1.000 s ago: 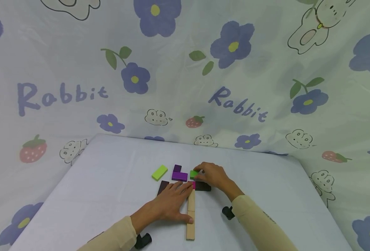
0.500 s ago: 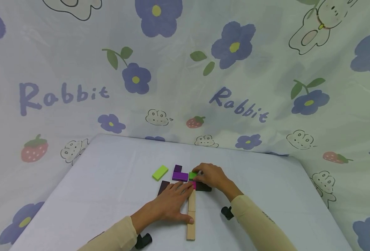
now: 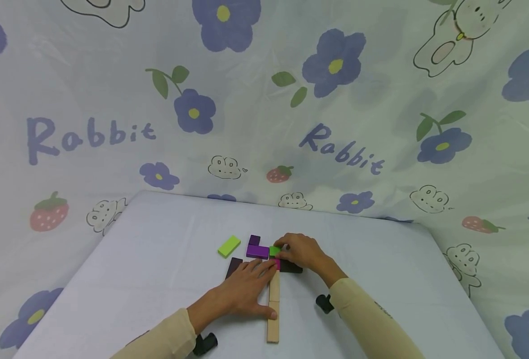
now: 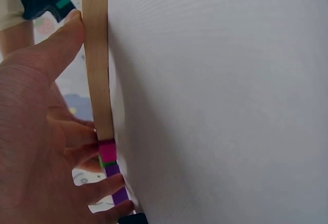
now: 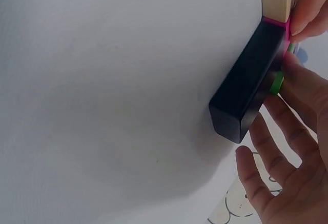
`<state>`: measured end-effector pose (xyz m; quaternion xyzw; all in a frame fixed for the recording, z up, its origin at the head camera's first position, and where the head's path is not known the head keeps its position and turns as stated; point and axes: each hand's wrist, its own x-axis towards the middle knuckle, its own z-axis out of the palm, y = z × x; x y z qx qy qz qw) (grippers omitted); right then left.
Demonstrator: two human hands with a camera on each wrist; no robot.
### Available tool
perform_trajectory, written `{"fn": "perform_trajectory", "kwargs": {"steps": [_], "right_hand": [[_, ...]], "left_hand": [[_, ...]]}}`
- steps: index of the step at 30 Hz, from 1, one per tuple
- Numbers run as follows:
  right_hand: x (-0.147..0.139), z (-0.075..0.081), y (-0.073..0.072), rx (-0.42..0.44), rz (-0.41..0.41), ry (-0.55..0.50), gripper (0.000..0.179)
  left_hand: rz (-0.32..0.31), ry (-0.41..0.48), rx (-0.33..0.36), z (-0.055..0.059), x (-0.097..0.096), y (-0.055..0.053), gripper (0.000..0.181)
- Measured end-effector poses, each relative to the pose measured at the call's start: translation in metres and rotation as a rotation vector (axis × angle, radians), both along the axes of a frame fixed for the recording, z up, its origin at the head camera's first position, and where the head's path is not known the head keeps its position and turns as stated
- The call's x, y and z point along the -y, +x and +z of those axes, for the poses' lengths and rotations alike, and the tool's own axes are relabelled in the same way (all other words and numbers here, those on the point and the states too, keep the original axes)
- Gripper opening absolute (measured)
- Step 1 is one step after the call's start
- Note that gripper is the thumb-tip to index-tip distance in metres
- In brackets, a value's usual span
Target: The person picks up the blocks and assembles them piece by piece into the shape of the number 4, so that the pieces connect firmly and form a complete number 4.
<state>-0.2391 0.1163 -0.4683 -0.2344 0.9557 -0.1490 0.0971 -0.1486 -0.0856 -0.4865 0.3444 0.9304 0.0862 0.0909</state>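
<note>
My right hand pinches a green block between thumb and fingers, close against the right end of a purple block. Just below it, a pink block tops a straight column of plain wooden blocks. My left hand lies spread along that column, thumb at the lower wooden block and index fingertip at the pink one. A black block meets the column's right side in the right wrist view, under my right hand. Another dark block is partly covered by my left fingers.
A lime block lies apart at the left. A small dark purple block adjoins the purple block's far side. Black wrist devices show by both sleeves. A rabbit-print curtain hangs behind the white table.
The green block has slid a little left toward the purple block, with my right fingers on it. My left hand has stayed in place.
</note>
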Motion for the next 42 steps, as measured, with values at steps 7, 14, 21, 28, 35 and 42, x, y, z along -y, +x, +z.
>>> {"fn": "perform_trajectory", "kwargs": {"steps": [7, 14, 21, 28, 35, 42], "right_hand": [[0.0002, 0.0019, -0.0004, 0.002, 0.003, -0.001, 0.033], [-0.0001, 0.0030, -0.0010, 0.032, 0.005, -0.004, 0.035], [-0.0008, 0.0041, -0.0004, 0.043, 0.006, 0.004, 0.035], [-0.0017, 0.0045, 0.0004, 0.050, 0.010, -0.002, 0.035], [-0.0023, 0.0032, 0.0008, 0.045, 0.006, 0.004, 0.033], [-0.0032, 0.0023, 0.0009, 0.044, 0.011, 0.001, 0.033]], "left_hand": [[-0.005, 0.009, -0.008, 0.0025, 0.0007, 0.0000, 0.106], [-0.002, 0.018, 0.007, 0.0043, 0.0009, -0.0005, 0.106], [0.003, 0.015, 0.025, 0.0034, 0.0009, -0.0016, 0.106], [0.005, 0.018, 0.025, 0.0014, 0.0004, -0.0017, 0.107], [0.008, 0.023, 0.035, -0.0001, -0.0001, -0.0022, 0.108], [0.005, 0.023, 0.032, 0.0001, -0.0002, -0.0015, 0.108]]}}
